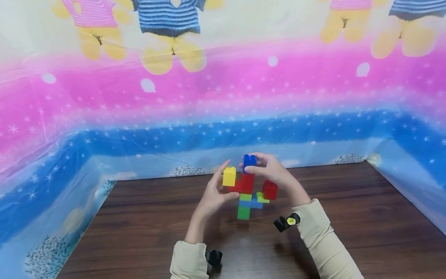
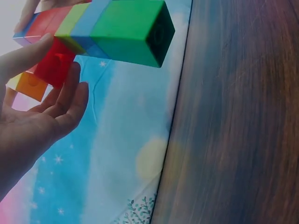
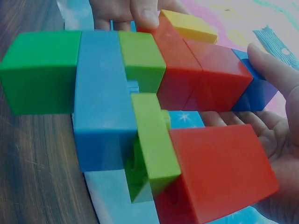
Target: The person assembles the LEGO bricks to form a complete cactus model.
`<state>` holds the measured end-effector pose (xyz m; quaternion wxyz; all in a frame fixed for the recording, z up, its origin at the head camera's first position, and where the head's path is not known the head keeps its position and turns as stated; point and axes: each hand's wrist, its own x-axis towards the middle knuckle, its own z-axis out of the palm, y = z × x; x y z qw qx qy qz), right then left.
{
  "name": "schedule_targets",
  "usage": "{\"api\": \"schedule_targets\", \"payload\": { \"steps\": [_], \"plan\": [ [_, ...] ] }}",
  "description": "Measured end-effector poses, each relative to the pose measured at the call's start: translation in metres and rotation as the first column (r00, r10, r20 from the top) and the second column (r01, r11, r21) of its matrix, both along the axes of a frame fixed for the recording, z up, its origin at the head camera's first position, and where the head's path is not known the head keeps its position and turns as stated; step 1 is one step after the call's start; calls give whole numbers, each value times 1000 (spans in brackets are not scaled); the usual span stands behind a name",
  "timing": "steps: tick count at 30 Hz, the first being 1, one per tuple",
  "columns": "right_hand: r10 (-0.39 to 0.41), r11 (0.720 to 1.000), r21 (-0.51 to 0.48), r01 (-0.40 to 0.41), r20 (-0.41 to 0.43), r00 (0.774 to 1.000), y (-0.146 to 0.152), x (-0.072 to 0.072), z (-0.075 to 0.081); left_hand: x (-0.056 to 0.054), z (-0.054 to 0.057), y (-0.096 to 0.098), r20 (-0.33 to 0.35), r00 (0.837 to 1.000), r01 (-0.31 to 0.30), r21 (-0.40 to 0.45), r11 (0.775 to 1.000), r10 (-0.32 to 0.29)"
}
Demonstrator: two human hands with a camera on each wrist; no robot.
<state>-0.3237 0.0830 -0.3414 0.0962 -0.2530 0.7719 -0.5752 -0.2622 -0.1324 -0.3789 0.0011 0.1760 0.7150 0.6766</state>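
A figure of joined toy building bricks is held upright above the table, its green brick (image 1: 243, 212) lowest. Over that come a blue brick (image 3: 103, 102), a lime brick (image 3: 142, 60) and red bricks (image 1: 247, 184), with a dark blue brick (image 1: 249, 159) on top. A yellow brick (image 1: 229, 176) sits on the left arm; on the right, a lime piece (image 3: 154, 140) joins a red brick (image 3: 224, 172). My left hand (image 1: 210, 197) grips the red left arm between thumb and fingers. My right hand (image 1: 275, 171) pinches the dark blue brick, its fingers partly hidden behind.
Below lies a dark brown wooden table (image 1: 139, 228). A printed curtain (image 1: 223, 97) in pink and blue hangs along its back and sides. Each wrist wears a black strap device; one is the right wrist device (image 1: 287, 222).
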Motion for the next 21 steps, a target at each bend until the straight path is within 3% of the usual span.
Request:
{"api": "schedule_targets", "payload": {
  "steps": [8, 21],
  "plan": [
    [50, 999, -15, -50, 17, 999, 5, -3, 0, 2, 1, 2, -26, 1000, 15, -74, 997, -17],
    [106, 994, 13, -108, 81, 991, 13, -4, 7, 7, 7, 5, -36, 999, 26, -108, 994, -30]
  ]
}}
